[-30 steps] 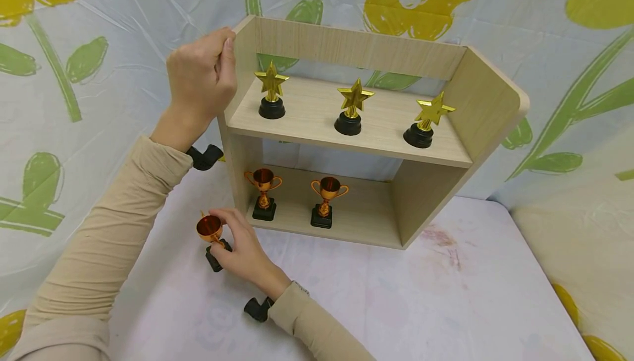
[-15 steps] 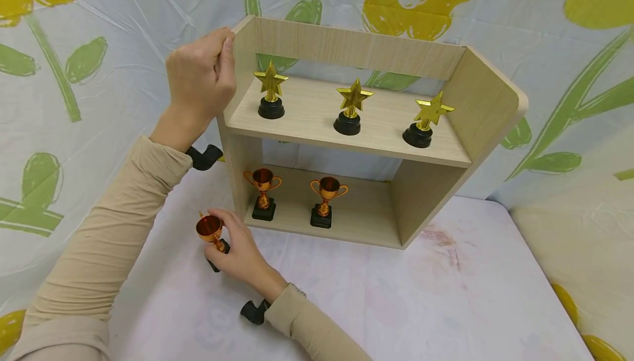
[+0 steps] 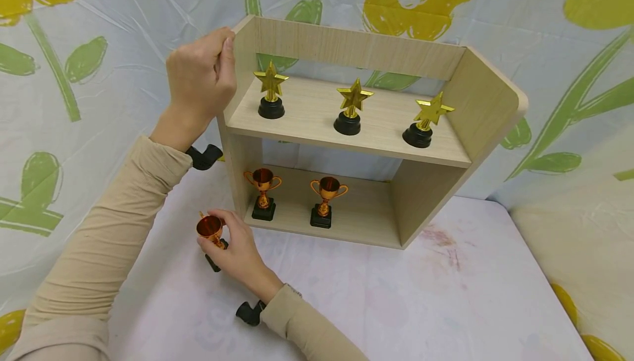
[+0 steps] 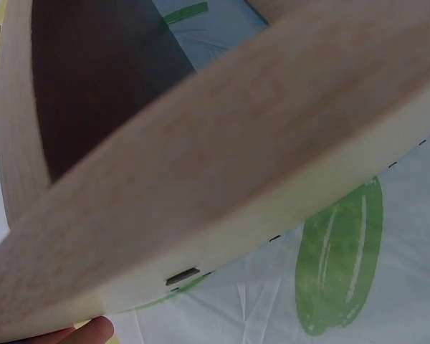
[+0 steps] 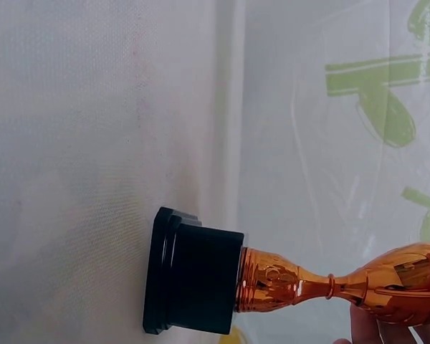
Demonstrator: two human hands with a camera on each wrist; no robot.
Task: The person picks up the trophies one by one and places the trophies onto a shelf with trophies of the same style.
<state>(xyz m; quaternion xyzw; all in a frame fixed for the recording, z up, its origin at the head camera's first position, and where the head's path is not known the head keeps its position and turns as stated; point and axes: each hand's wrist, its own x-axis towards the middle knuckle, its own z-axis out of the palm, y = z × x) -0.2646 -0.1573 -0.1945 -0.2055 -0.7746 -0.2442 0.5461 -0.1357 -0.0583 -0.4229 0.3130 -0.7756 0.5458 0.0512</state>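
My right hand (image 3: 235, 248) grips a bronze-coloured trophy cup (image 3: 210, 229) by its bowl, thumb on the near side and fingers at the far side. The right wrist view shows the cup's black square base (image 5: 197, 279) close to the table cloth. My left hand (image 3: 202, 72) holds the top left edge of the pale wooden shelf unit (image 3: 346, 147). In the left wrist view a fingertip (image 4: 93, 331) shows beneath the side panel (image 4: 222, 172). Two matching trophy cups, one at the left (image 3: 264, 193) and one near the middle (image 3: 324, 201), stand on the lower shelf.
Three gold star trophies stand on the upper shelf: left (image 3: 271, 91), middle (image 3: 350, 108) and right (image 3: 426, 121). Behind the unit hangs a flower-printed cloth (image 3: 148, 20). A white cloth (image 3: 376, 300) with a reddish stain covers the table.
My right thumb has slid up from near the cup's stem to its bowl, and the right wrist has shifted slightly left. The left hand stays on the shelf unit.
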